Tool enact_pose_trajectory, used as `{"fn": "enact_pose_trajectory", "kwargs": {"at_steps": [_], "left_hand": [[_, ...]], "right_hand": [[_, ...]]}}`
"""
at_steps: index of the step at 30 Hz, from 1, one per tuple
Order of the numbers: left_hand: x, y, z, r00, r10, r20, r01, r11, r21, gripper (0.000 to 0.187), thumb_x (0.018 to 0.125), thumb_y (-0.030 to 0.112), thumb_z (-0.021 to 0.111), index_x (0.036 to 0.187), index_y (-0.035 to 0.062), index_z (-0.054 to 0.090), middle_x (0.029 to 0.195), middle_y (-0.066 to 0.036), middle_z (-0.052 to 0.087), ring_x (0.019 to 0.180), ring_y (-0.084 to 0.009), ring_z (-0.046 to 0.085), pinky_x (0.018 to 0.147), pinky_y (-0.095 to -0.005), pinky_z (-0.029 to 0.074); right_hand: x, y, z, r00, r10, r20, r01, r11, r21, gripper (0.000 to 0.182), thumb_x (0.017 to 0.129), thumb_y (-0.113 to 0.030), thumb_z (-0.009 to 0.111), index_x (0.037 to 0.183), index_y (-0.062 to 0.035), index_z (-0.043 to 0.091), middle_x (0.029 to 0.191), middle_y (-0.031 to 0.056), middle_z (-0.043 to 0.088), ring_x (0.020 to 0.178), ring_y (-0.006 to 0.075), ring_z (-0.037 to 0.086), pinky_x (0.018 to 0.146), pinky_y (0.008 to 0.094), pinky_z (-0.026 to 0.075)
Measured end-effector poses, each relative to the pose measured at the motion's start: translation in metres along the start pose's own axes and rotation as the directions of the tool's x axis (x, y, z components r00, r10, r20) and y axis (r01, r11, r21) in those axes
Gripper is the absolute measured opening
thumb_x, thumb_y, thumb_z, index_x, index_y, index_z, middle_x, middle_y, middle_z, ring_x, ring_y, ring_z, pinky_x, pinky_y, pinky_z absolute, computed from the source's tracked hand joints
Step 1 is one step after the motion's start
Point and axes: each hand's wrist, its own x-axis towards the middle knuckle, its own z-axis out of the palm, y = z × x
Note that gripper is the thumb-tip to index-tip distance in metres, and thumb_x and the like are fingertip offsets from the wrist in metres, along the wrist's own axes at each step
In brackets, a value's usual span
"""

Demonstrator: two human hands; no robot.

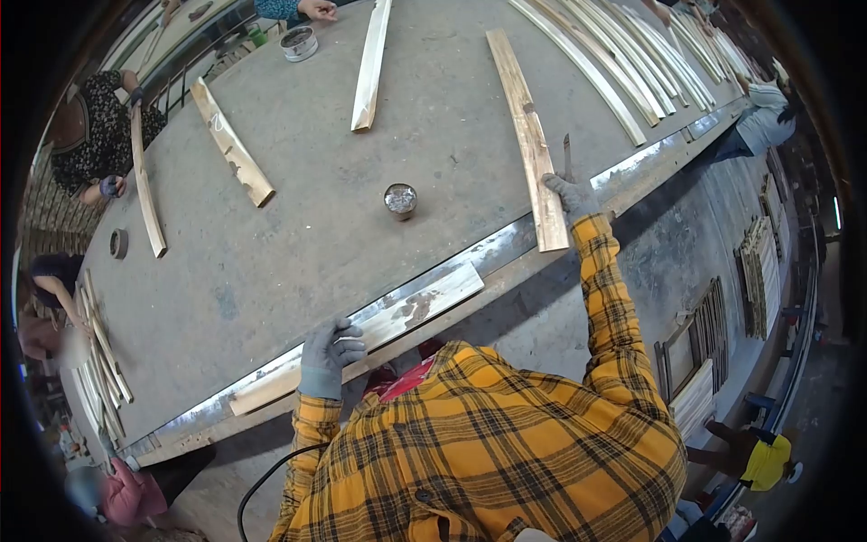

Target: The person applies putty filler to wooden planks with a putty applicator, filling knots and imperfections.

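The near plank (361, 330) lay along the metal-edged front rim of the grey worktable (298, 244), pale wood with dark blotches on its upper face. The left hand (330, 354), in a grey glove, was closed over its edge at about mid-length. The right hand (571, 194), also gloved, pressed on the lower end of a second plank (528, 140), which lay slanted across the table, brown and streaked; a thin tool (567, 155) rose from that hand, though its kind could not be made out at this distance.

Between the two planks stood a small round tin (400, 200), open, holding a pale grey substance, possibly filler. A similar tin (299, 42) stood at the far edge, its contents also greyish. Further planks lay on the table beyond, including a narrow pale strip (370, 68) and a short blotched board (231, 143). Other persons worked at the left side.
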Motion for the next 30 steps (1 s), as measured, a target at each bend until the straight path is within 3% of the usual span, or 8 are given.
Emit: {"fn": "enact_pose_trajectory", "kwargs": {"at_steps": [2,6,8,13,16,18,20,30], "left_hand": [[0.003,0.004,0.030,0.998,0.019,0.067,-0.032,0.977,0.213,0.029,0.089,0.029,0.049,0.091,0.0010,0.056,0.080,-0.011,0.061,0.062,-0.0188,0.061,0.054,-0.0277,0.052],[0.050,-0.006,0.103,0.933,-0.132,0.334,-0.085,0.822,0.563,0.052,0.079,0.036,0.063,0.115,0.0012,0.049,0.085,-0.010,0.061,0.074,-0.0192,0.061,0.062,-0.0282,0.050],[0.071,-0.036,0.145,0.889,0.188,0.418,-0.459,0.373,0.806,0.088,0.068,0.040,0.071,0.134,0.0014,0.028,0.100,-0.017,0.057,0.092,-0.0279,0.060,0.074,-0.0367,0.049],[0.084,-0.031,0.198,0.961,0.060,0.271,-0.274,0.044,0.961,0.100,0.067,0.028,0.069,0.142,0.0149,0.004,0.120,-0.021,0.043,0.099,-0.0363,0.056,0.083,-0.0416,0.048],[0.066,-0.017,0.185,0.962,0.098,0.255,-0.252,-0.043,0.967,0.097,0.064,0.022,0.066,0.142,0.0197,0.009,0.112,-0.021,0.048,0.094,-0.0370,0.057,0.082,-0.0405,0.048],[0.054,-0.008,0.180,0.963,0.099,0.250,-0.246,-0.056,0.968,0.096,0.064,0.023,0.066,0.142,0.0218,0.010,0.109,-0.020,0.048,0.091,-0.0366,0.057,0.080,-0.0397,0.048],[0.047,0.001,0.181,0.964,0.066,0.256,-0.251,-0.081,0.965,0.096,0.062,0.022,0.065,0.142,0.0212,0.011,0.108,-0.019,0.049,0.091,-0.0359,0.058,0.080,-0.0394,0.049],[0.047,0.012,0.180,0.951,0.089,0.295,-0.284,-0.119,0.951,0.096,0.061,0.022,0.065,0.142,0.0206,0.013,0.106,-0.018,0.051,0.091,-0.0337,0.058,0.080,-0.0386,0.049]], "right_hand": [[0.026,0.036,-0.001,0.994,0.053,0.091,-0.069,0.979,0.190,0.028,0.073,-0.012,0.072,0.094,0.0023,0.061,0.075,0.0051,0.062,0.060,0.0145,0.060,0.052,0.0272,0.051],[-0.030,0.053,0.055,0.996,-0.086,0.011,0.086,0.996,-0.002,0.027,0.074,-0.014,0.072,0.092,0.0032,0.062,0.077,0.0044,0.062,0.061,0.0123,0.058,0.055,0.0238,0.048],[-0.043,0.071,0.074,0.990,-0.143,0.017,0.143,0.990,-0.004,0.044,0.072,-0.023,0.075,0.099,0.0084,0.060,0.086,0.0094,0.065,0.074,0.0137,0.059,0.063,0.0252,0.048],[-0.077,0.048,0.088,0.954,-0.283,-0.104,0.214,0.879,-0.427,0.033,0.082,-0.024,0.063,0.111,-0.0083,0.059,0.082,0.0104,0.061,0.068,0.0189,0.057,0.061,0.0282,0.047],[-0.072,0.046,0.068,0.728,-0.682,0.064,0.551,0.528,-0.645,0.030,0.090,-0.025,0.052,0.112,-0.0070,0.059,0.075,0.0038,0.053,0.066,0.0122,0.049,0.058,0.0257,0.041],[-0.069,0.053,0.066,0.761,-0.647,0.053,0.558,0.610,-0.562,0.026,0.088,-0.020,0.053,0.112,-0.0135,0.060,0.075,0.0045,0.052,0.070,0.0155,0.051,0.059,0.0273,0.041],[-0.066,0.053,0.064,0.673,-0.700,0.239,0.523,0.222,-0.823,0.027,0.082,-0.016,0.056,0.109,-0.0180,0.062,0.081,0.0056,0.055,0.073,0.0193,0.054,0.061,0.0293,0.043],[-0.068,0.049,0.063,0.668,-0.691,0.278,0.464,0.094,-0.881,0.028,0.077,-0.010,0.057,0.101,-0.0221,0.064,0.083,0.0041,0.057,0.076,0.0228,0.057,0.062,0.0351,0.047]]}}
